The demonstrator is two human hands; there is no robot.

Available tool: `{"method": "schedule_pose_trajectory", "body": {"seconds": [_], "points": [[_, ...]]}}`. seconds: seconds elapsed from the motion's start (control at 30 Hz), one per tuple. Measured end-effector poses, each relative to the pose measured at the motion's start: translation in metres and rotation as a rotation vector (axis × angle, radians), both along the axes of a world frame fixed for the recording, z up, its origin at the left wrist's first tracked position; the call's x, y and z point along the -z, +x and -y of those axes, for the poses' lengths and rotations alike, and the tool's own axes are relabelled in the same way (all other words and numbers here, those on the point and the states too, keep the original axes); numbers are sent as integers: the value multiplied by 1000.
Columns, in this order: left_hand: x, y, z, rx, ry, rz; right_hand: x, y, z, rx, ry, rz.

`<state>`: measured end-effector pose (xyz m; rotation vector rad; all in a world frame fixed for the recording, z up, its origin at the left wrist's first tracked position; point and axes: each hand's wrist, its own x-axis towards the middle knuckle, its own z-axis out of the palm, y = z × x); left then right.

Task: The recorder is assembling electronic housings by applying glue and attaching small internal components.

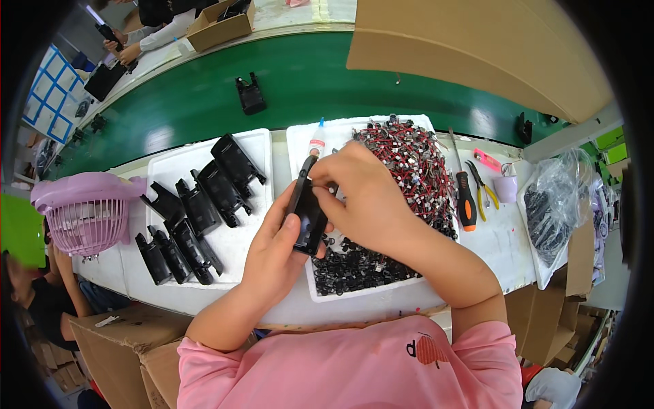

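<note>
My left hand (pixel 269 262) is closed around a black plastic housing (pixel 310 223), held tilted over the gap between two white foam trays. At the housing's upper end my right hand (pixel 364 187) has its fingers bent in a pinch. Whatever those fingertips hold is hidden. The left foam tray (pixel 238 258) carries several similar black housings (pixel 199 208). On the right foam tray (pixel 298 140) lie a heap of red and black wires with white connectors (pixel 412 167) and a pile of small black parts (pixel 361 269). Beyond my hands is a small bottle with a blue tip (pixel 317 145).
A screwdriver (pixel 466 203), yellow-handled pliers (pixel 485 194) and a purple cup (pixel 505 189) stand right. A purple fan (pixel 88 211) is left. Across the green belt (pixel 177 102), carrying a housing (pixel 251 97), a co-worker's hands (pixel 128 53) show. A cardboard sheet (pixel 484 54) overhangs the far right.
</note>
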<state>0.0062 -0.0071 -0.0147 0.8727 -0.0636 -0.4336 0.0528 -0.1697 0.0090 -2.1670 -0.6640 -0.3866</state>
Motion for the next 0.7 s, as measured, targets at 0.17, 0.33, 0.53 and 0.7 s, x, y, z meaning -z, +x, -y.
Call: {"method": "schedule_pose_trajectory", "body": {"seconds": [0.17, 0.33, 0.53, 0.7], "points": [[2, 0, -5, -8, -55, -3, -11, -1, 17, 20, 172, 139], [-2, -1, 1, -56, -85, -33, -13, -40, 4, -219, -243, 136], [2, 5, -17, -283, 601, 527, -14, -13, -1, -131, -218, 143], [2, 28, -32, -517, 1799, 953, -6, 77, 19, 124, -392, 149]]}}
